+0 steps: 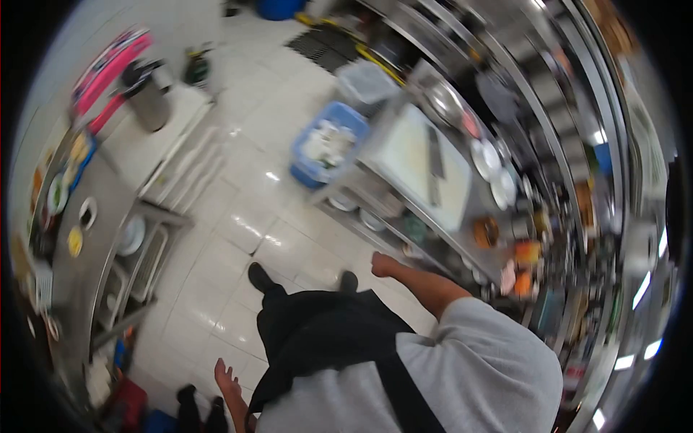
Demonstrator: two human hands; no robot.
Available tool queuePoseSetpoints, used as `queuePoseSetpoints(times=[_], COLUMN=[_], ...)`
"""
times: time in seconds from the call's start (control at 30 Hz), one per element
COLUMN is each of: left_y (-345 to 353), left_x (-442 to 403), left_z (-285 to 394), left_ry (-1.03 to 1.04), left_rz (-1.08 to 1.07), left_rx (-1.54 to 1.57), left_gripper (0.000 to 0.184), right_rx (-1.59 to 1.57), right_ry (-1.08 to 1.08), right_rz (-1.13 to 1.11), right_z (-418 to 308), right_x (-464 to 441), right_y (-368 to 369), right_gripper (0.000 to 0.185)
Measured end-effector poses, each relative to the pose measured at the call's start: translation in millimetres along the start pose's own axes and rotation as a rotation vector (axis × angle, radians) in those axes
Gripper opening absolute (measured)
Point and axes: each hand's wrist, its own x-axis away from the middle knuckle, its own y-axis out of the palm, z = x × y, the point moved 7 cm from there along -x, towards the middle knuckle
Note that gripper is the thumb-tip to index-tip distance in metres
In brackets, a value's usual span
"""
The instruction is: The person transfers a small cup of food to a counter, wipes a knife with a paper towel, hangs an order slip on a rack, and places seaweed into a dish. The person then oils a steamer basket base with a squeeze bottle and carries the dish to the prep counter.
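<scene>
My left hand (226,377) hangs low beside my dark apron (325,332), its fingers apart and holding nothing. My right hand (382,265) is held out in front of my right side, fingers curled in, with no object visible in it. It is nearest to the steel worktable (451,242) on the right but apart from it. On that table lies a white cutting board (411,162) with a knife (435,162) across it. My dark shoes (261,277) stand on the tiled floor (238,224).
A blue tub (336,114) with white contents and a clear plastic bin (364,83) stand by the worktable's end. Bowls and plates (503,189) line its far side. On the left, a steel counter (94,195) bears small dishes. Another person's dark legs (189,408) show at the bottom.
</scene>
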Motion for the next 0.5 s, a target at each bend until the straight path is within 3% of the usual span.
queuePoseSetpoints(times=[0.03,0.1,0.2,0.33,0.4,0.43,0.47,0.5], left_y=[3.5,17.8,66.4,161.4,209.5,231.1,255.3,264.8], left_x=[-1.3,-7.2,17.4,68.4,84.6,93.1,101.6,107.4], left_z=[13.0,31.8,56.6,65.1,51.6,51.4,49.5,46.3], left_ry=[0.020,0.035,0.100,0.196,0.234,0.257,0.320,0.311], left_rz=[-0.007,0.029,0.000,-0.122,-0.219,-0.251,-0.297,-0.236], left_rx=[-0.024,-0.077,-0.244,-0.600,-0.806,-0.908,-0.874,-0.831], left_gripper=[0.085,0.089,0.092,0.081,0.073,0.068,0.063,0.060], right_rx=[-0.089,-0.327,-0.833,-0.839,-0.826,-0.505,-0.098,-0.216], right_ry=[0.013,0.085,0.227,0.283,0.349,-0.276,-0.755,-0.563], right_rz=[0.077,0.024,-0.140,-0.334,-0.320,-0.126,0.324,0.405], right_z=[28.3,40.6,94.2,209.1,312.1,375.1,431.3,524.5], right_x=[0.2,51.2,80.0,136.1,182.8,185.8,219.0,231.6], right_y=[17.8,13.4,62.8,114.5,124.4,136.8,133.4,142.3], right_gripper=[0.053,0.066,0.066,0.052,0.037,0.041,0.050,0.048])
